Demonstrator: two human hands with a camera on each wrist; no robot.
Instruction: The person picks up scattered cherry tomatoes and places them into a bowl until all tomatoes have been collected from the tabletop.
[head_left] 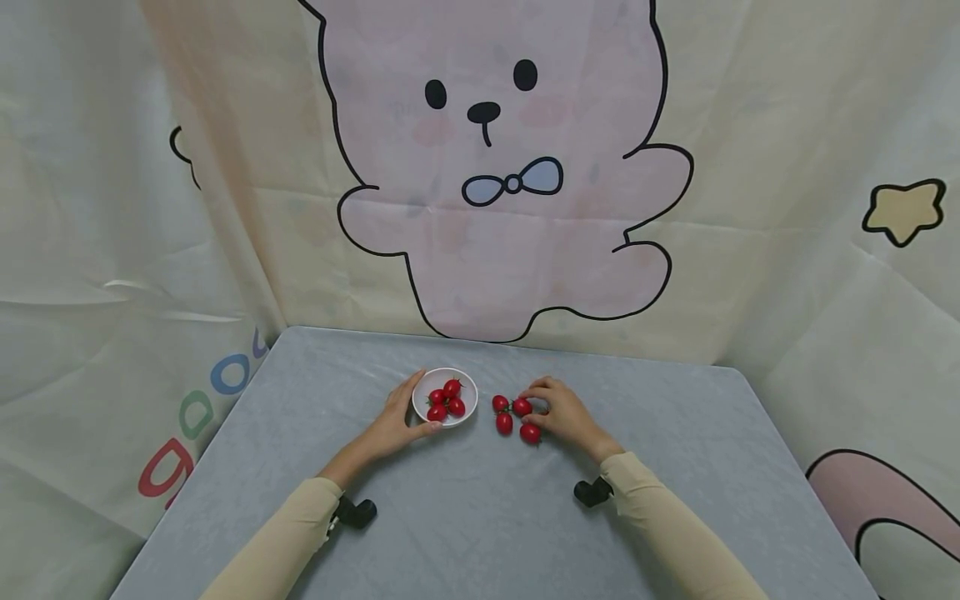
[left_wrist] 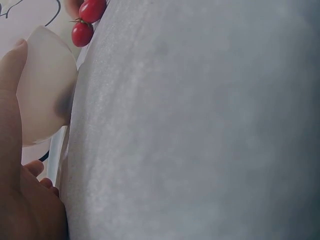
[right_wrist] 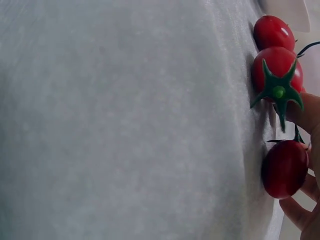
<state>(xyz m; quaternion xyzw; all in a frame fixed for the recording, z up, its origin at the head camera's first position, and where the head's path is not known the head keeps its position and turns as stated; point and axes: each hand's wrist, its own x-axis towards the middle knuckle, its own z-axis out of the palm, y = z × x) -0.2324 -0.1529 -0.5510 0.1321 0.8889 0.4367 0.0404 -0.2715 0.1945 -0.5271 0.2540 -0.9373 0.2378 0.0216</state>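
Observation:
My left hand holds a small white bowl at its left side, thumb at the near rim and fingers behind. Several red cherry tomatoes lie in it. In the left wrist view the bowl shows from its outer wall, between thumb and fingers. Right of the bowl, my right hand has thumb and fingertips around one cherry tomato. The right wrist view shows that tomato between them, low at the cloth. A tomato with a green star-shaped calyx sits beside the thumb.
Other loose cherry tomatoes, one at the front and one at the back left, lie close around the right fingertips. Grey-blue cloth covers the table. A printed curtain hangs behind its far edge.

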